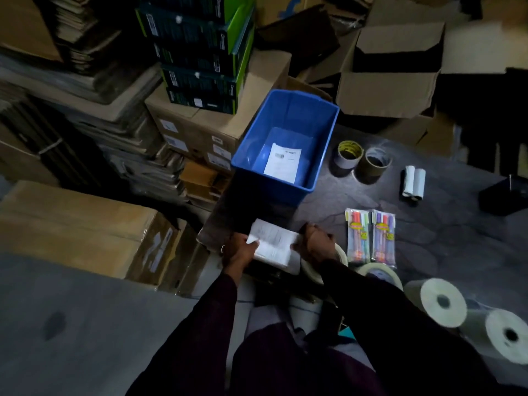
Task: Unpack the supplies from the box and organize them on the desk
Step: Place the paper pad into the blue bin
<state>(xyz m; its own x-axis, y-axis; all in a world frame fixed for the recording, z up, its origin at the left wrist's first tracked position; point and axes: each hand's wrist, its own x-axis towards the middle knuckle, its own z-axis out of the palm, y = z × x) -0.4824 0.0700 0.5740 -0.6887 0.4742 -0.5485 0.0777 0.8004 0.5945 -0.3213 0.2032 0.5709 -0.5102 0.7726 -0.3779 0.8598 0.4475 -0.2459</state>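
White stack of printed paper sheets sits low centre, held above the near edge of the dark grey desk surface, in front of the blue plastic bin. The left hand grips its left edge with the thumb on top, and the right hand pinches its right edge. The hands are apart, one on each side of the stack. One white printed sheet lies flat in the bin.

Right of the bin are two upright tape rolls and a pair of small white rolls. Two packs of coloured markers lie side by side just right of the right hand. Two big white paper rolls lie at the lower right. Stacked green-black cartons stand at the rear left.
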